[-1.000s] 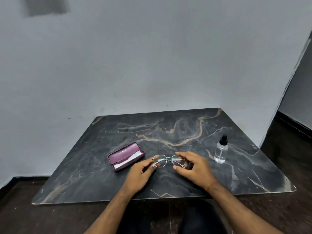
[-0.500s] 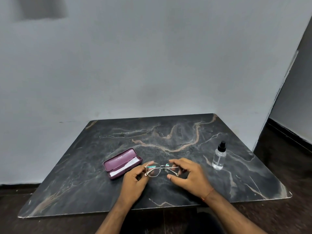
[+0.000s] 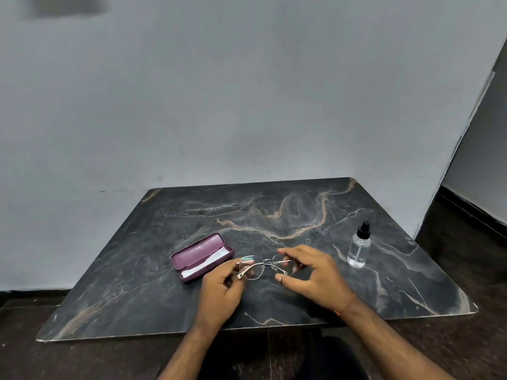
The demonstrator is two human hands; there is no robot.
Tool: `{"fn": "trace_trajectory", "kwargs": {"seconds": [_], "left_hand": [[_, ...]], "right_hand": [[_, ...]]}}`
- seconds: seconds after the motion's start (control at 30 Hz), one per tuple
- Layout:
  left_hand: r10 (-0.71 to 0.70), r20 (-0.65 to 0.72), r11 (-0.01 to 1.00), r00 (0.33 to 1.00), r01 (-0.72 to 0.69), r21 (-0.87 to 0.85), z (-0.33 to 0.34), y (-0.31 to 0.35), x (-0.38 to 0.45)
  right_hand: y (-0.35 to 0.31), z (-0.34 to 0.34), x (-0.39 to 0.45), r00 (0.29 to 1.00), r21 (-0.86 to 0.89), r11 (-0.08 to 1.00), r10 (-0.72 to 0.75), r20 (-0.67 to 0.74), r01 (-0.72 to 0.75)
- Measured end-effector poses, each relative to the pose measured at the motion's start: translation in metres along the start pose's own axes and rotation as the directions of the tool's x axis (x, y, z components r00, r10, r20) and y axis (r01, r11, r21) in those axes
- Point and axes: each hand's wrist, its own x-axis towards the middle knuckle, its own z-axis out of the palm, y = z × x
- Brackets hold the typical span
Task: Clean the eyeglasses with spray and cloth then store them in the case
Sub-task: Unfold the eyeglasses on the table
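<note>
Thin metal-framed eyeglasses point(image 3: 260, 266) are held just above the dark marble table point(image 3: 274, 215), near its front middle. My left hand point(image 3: 220, 289) pinches the left end of the frame and its temple arm. My right hand point(image 3: 315, 275) grips the right lens side between thumb and fingers. A maroon eyeglass case point(image 3: 201, 256) lies open to the left of the glasses, with a white cloth point(image 3: 205, 264) inside it. A clear spray bottle point(image 3: 359, 246) with a black nozzle stands upright to the right, apart from my right hand.
A grey wall rises directly behind the table. A dark floor surrounds the table on the left, front and right. At the far right a wall corner leads into a doorway-like opening.
Both hands keep hold of the glasses. The left temple arm has swung out from the frame between my left fingers. The camera view has shifted slightly.
</note>
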Motion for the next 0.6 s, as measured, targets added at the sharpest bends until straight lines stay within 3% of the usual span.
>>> {"fn": "trace_trajectory", "kwargs": {"seconds": [0.33,0.47,0.6], "left_hand": [[0.145,-0.065,0.953,0.987,-0.121,0.279,0.008,0.009,0.012],[0.131,-0.067,0.941,0.989,-0.103,0.322,0.010,0.001,0.007],[0.117,-0.038,0.944,0.992,-0.099,0.315,0.010,0.003,0.008]], "right_hand": [[-0.014,-0.039,0.015,0.999,-0.020,1.000,-0.019,-0.041,0.018],[-0.013,-0.044,0.015,1.000,-0.015,1.000,-0.019,-0.016,0.019],[-0.008,-0.037,0.012,0.996,0.088,0.992,0.083,0.034,-0.086]]}}
